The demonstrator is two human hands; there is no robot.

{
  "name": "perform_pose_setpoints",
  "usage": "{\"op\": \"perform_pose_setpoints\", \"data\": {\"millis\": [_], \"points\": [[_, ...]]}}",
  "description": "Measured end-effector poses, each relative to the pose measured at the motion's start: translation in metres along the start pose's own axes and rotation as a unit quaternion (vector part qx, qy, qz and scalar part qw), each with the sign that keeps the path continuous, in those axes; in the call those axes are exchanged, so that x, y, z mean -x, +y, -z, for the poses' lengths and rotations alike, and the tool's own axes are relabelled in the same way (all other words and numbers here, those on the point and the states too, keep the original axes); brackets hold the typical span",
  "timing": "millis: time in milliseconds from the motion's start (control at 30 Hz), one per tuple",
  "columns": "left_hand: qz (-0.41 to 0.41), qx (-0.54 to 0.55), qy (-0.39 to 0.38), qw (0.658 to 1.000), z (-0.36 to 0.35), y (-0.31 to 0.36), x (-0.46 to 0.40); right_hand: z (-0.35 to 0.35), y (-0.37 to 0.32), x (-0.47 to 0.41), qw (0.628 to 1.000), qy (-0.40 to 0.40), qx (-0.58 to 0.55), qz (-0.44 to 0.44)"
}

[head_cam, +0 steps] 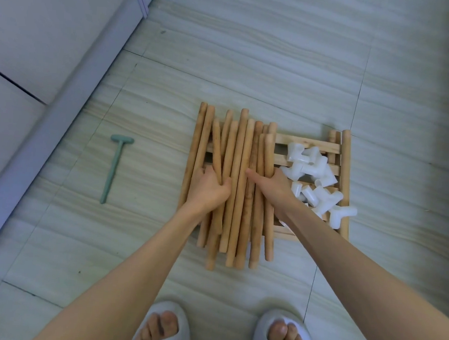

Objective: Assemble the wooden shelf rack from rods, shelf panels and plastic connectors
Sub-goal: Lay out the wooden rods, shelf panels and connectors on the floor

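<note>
Several wooden rods (238, 155) lie side by side in a pile on the tiled floor, on top of slatted shelf panels (309, 142). My left hand (209, 188) is closed around a few rods on the pile's left side. Over on the right side, my right hand (272, 187) rests on the rods with its fingers curled around them. Several white plastic connectors (315, 172) lie heaped on the shelf panels just right of my right hand. One more rod (345, 177) lies along the panels' right edge.
A green plastic mallet (114, 167) lies on the floor to the left of the pile. A pale sofa edge (65, 94) runs diagonally along the left. My feet in grey slippers (281, 333) stand at the bottom of the view.
</note>
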State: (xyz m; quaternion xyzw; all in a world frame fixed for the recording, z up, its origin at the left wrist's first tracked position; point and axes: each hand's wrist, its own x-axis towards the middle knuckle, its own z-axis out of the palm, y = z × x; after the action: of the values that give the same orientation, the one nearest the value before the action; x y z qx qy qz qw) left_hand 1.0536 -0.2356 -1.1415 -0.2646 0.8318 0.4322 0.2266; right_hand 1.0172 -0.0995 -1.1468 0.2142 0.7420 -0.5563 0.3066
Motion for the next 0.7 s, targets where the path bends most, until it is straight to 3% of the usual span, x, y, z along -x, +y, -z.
{"op": "perform_pose_setpoints", "data": {"millis": [100,233,333,700], "points": [[0.023,0.031,0.017,0.999,0.000,-0.003,-0.009,0.000,0.000,-0.001,0.999,-0.022,-0.027,-0.004],[0.025,0.161,-0.049,0.985,0.001,0.000,-0.007,0.002,-0.002,0.002,0.995,-0.056,-0.079,-0.026],[-0.004,0.163,-0.078,0.983,-0.010,-0.002,-0.002,0.004,-0.004,0.008,0.991,-0.064,-0.111,-0.033],[0.018,0.304,-0.173,0.937,0.020,-0.016,0.019,-0.018,-0.011,0.037,0.981,-0.100,-0.158,-0.045]]}}
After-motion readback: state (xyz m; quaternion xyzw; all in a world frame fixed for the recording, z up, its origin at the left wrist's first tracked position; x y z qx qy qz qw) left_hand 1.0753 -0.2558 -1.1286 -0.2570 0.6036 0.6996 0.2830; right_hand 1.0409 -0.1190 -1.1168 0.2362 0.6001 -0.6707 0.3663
